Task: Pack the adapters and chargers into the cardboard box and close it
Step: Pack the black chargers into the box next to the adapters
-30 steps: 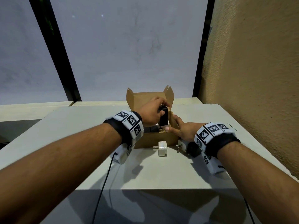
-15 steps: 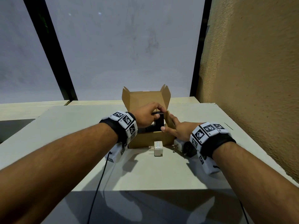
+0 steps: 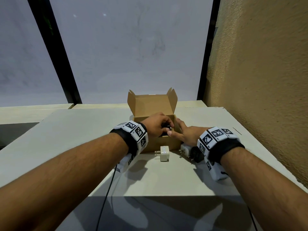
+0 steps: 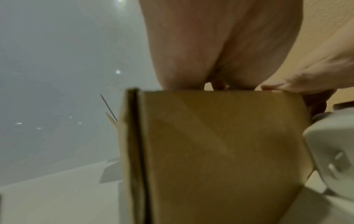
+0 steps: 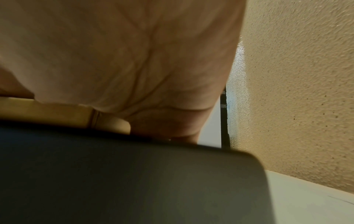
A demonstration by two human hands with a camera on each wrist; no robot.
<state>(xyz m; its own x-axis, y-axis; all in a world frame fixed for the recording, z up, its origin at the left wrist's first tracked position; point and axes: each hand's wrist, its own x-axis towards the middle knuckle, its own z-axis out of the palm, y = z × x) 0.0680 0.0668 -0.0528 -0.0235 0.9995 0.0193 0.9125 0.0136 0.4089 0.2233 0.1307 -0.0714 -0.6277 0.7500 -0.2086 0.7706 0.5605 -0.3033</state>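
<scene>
An open brown cardboard box point(image 3: 160, 145) stands on the table with its lid point(image 3: 152, 104) upright at the back. My left hand point(image 3: 158, 126) grips a black adapter point(image 3: 166, 128) and holds it low inside the box opening. My right hand point(image 3: 184, 133) rests flat with straight fingers against the box's right front corner. A white adapter point(image 3: 164, 153) lies on the table in front of the box. Another white adapter point(image 3: 185, 150) and a black adapter point(image 3: 196, 154) lie under my right wrist. The left wrist view shows the box front point(image 4: 220, 151).
The white table point(image 3: 83, 134) reaches to a window at the back. A textured tan wall point(image 3: 258, 80) stands close on the right. A thin black cable point(image 3: 106, 194) hangs over the table's front edge.
My left hand has lowered the black adapter from above the rim down into the box. My right hand has stayed against the box's right corner.
</scene>
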